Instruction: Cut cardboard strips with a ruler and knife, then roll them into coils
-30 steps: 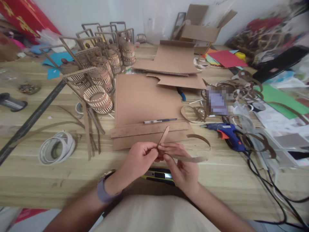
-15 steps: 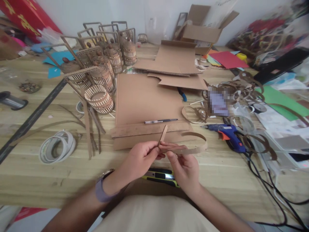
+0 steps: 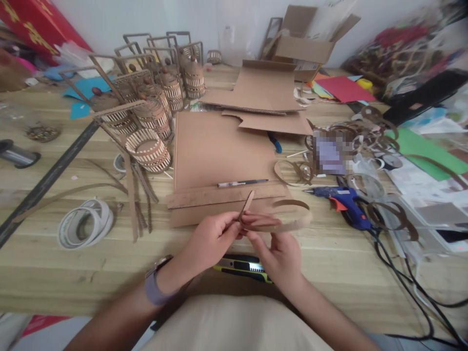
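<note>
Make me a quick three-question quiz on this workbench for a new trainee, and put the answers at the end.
1. Multiple choice: which of these lies closest to the camera wearer's body?
a) the pen
b) the box cutter
c) the green paper

2. True or false: in the picture, the blue glue gun lies to the left of the white tape rolls.

3. Fill in the missing word: the fingers of the left hand pinch a thin brown ____.

Key: 1. b. 2. False; the glue gun lies to their right. 3. strip.
</note>
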Demonstrator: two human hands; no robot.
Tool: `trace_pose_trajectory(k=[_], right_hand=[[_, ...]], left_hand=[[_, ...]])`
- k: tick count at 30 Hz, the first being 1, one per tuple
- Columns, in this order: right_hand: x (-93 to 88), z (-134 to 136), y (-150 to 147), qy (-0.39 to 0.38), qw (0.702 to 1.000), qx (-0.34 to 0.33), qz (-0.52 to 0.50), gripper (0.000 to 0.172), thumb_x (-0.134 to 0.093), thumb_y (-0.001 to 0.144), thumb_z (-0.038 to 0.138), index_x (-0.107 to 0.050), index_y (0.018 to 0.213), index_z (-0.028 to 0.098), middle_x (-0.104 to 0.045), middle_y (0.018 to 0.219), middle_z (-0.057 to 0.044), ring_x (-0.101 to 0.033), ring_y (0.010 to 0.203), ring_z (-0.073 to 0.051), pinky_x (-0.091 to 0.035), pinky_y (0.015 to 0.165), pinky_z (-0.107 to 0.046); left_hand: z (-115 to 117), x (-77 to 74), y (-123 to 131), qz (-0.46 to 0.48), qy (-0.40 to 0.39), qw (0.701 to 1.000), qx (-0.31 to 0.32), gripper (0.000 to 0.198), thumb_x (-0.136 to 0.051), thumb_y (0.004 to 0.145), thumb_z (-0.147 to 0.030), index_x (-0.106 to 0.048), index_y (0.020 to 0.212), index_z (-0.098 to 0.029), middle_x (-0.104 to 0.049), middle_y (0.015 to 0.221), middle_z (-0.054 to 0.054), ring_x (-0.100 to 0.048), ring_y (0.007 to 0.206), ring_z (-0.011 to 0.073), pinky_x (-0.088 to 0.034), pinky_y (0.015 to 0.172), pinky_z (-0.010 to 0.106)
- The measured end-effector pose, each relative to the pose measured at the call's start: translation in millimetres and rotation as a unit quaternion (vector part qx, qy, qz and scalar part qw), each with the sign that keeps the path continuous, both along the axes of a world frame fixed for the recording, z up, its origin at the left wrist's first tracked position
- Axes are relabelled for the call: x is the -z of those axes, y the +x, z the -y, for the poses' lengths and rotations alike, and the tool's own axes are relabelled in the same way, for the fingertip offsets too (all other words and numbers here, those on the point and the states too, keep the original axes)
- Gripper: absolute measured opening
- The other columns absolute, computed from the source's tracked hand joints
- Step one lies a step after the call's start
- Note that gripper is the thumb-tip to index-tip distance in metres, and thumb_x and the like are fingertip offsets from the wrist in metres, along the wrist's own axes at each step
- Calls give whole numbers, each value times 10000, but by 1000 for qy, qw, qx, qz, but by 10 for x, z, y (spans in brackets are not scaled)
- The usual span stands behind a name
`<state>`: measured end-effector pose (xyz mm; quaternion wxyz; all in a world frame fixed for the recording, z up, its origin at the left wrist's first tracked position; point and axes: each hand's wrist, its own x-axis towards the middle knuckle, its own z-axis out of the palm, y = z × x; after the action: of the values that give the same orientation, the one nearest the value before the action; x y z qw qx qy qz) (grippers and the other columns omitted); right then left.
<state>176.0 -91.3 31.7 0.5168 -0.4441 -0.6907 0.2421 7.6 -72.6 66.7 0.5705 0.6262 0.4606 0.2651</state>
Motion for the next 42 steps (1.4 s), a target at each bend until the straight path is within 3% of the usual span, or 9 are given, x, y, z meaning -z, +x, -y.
trace_pose_trajectory(k=[4, 9, 14, 18, 23, 28, 31, 38, 42], right_hand=[[24, -19, -26, 97, 992, 10, 80, 164, -651, 882, 143, -637, 1007, 248, -760, 1010, -45, -710, 1021, -206, -589, 870, -377], [48, -2, -34, 116, 986, 11, 121, 193, -592, 904, 109, -618, 1025, 257, -772, 987, -34, -729, 984, -216, -570, 879, -417], [6, 25, -11, 69, 992, 33, 99, 159, -564, 933, 154, -641, 1018, 263, -779, 933, -13, -739, 940, -200, -570, 890, -393], [-9, 33, -7, 10, 996, 51, 66, 133, -550, 952, 202, -660, 984, 270, -778, 927, -11, -734, 926, -196, -575, 879, -380], [18, 15, -15, 42, 998, 20, 51, 122, -585, 922, 167, -626, 992, 258, -754, 955, -28, -712, 993, -201, -577, 870, -380], [60, -23, -24, 93, 991, 20, 96, 186, -666, 866, 156, -633, 1015, 263, -753, 1049, -36, -701, 1043, -223, -554, 903, -411], [65, -17, -24, 106, 987, 18, 116, 203, -624, 886, 129, -633, 1027, 274, -767, 1008, -17, -720, 997, -213, -540, 911, -419], [-8, 26, -15, 52, 994, 40, 92, 132, -543, 945, 174, -618, 997, 270, -764, 933, -27, -732, 934, -214, -570, 853, -416], [-11, 20, -23, 65, 995, 17, 70, 136, -552, 931, 142, -594, 986, 259, -755, 924, -19, -728, 940, -198, -577, 844, -386]], left_hand=[[-10, 18, 18, -36, 17, 999, -12, 265, -450, 939, -229, -694, 1020, -166, -724, 900, 20, -655, 844, 165, -479, 746, 234], [6, 95, 36, -53, 34, 998, -25, 222, -460, 908, -217, -674, 933, -163, -689, 796, 0, -611, 735, 145, -447, 659, 216], [21, 108, 26, -17, 26, 999, -31, 234, -448, 901, -174, -681, 920, -163, -722, 843, 22, -670, 814, 161, -492, 723, 225], [10, 96, 13, 3, 3, 1000, -10, 264, -463, 919, -176, -691, 1053, -171, -744, 932, 38, -695, 896, 171, -511, 787, 241], [-27, 18, 5, -5, 7, 1000, 17, 264, -456, 962, -228, -667, 1113, -176, -743, 995, 42, -679, 953, 182, -495, 826, 253], [-30, -3, 9, -65, 38, 997, -6, 259, -443, 940, -230, -690, 984, -167, -720, 846, 17, -640, 768, 161, -463, 691, 231], [-12, 36, 18, -58, 39, 997, -25, 240, -455, 909, -217, -689, 917, -166, -716, 802, 7, -627, 726, 147, -452, 649, 214], [18, 80, -13, -29, 25, 999, -23, 237, -454, 883, -176, -691, 879, -169, -741, 827, 21, -684, 778, 157, -490, 695, 217], [-6, 10, -12, -38, 19, 999, 11, 230, -470, 924, -215, -683, 999, -169, -745, 905, 26, -681, 809, 160, -484, 716, 221]])
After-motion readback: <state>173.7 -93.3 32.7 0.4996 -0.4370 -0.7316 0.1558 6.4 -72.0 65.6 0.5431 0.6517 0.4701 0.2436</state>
